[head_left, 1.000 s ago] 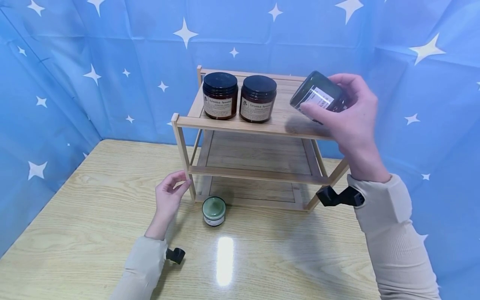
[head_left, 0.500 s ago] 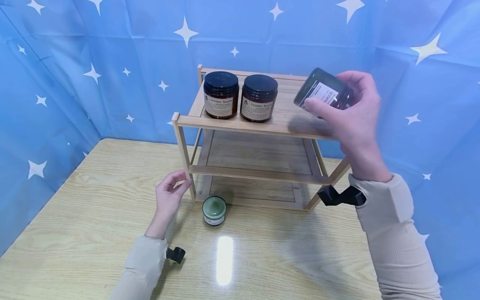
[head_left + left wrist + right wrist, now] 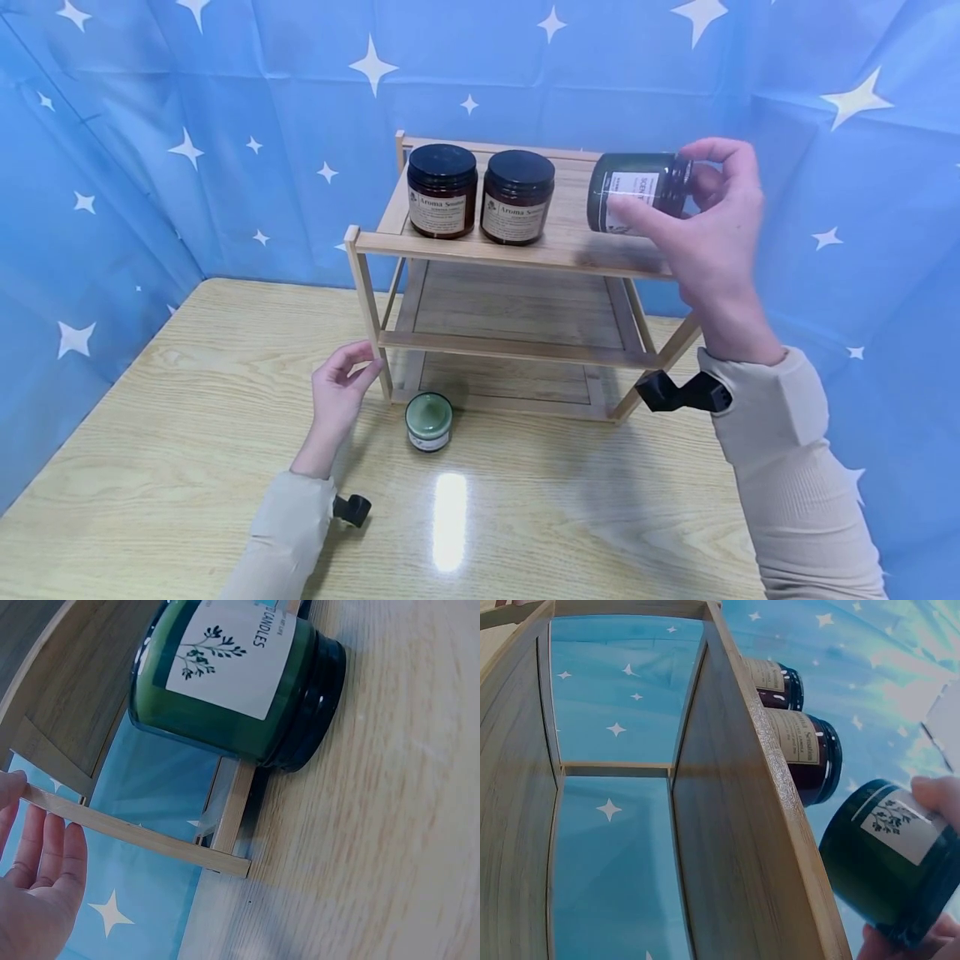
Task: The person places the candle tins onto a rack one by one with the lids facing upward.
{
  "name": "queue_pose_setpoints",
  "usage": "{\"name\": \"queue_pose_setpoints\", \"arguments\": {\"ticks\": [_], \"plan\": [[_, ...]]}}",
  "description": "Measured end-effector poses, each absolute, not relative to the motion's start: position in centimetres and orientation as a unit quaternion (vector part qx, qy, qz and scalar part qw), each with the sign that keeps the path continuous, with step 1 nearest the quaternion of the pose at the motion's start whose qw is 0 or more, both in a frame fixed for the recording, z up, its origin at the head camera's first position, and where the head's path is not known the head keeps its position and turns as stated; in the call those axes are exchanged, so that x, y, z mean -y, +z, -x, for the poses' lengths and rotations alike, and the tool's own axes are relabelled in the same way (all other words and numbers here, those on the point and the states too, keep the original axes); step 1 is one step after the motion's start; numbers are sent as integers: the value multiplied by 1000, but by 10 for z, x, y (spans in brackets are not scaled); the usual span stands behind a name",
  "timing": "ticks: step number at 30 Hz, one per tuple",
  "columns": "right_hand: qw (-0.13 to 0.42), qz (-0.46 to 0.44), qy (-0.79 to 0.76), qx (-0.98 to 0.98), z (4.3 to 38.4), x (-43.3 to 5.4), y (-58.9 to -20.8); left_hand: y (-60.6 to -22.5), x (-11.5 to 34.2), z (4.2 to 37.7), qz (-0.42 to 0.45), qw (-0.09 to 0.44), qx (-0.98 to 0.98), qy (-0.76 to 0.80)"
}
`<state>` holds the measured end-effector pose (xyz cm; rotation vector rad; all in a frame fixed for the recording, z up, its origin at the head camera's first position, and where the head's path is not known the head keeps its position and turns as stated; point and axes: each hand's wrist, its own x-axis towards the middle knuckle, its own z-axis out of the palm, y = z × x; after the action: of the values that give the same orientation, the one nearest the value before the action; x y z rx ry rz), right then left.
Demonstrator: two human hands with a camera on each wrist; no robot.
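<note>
Two cylindrical brown glass jars with black lids stand upright on a three-tier wooden rack, upper centre of the head view. At upper right, the right hand is clamped on a dark-green glass jar, horizontal above the top shelf. At lower left, the left hand pinches the rack's front post. An inverted green glass jar stands on the wood-grained table, pale-green fill visible through its base; only the left wrist view shows its dark lid and sprig-printed label clearly.
</note>
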<state>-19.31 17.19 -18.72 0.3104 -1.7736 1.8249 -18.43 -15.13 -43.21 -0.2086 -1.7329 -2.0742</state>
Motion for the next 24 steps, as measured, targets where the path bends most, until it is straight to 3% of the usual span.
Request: {"name": "queue_pose_setpoints", "arguments": {"ticks": [17, 24], "plan": [[290, -113, 650, 693, 197, -172, -187, -435, 152, 185, 81, 217, 614, -754], [276, -167, 678, 660, 199, -170, -188, -434, 151, 186, 83, 220, 607, -759]]}}
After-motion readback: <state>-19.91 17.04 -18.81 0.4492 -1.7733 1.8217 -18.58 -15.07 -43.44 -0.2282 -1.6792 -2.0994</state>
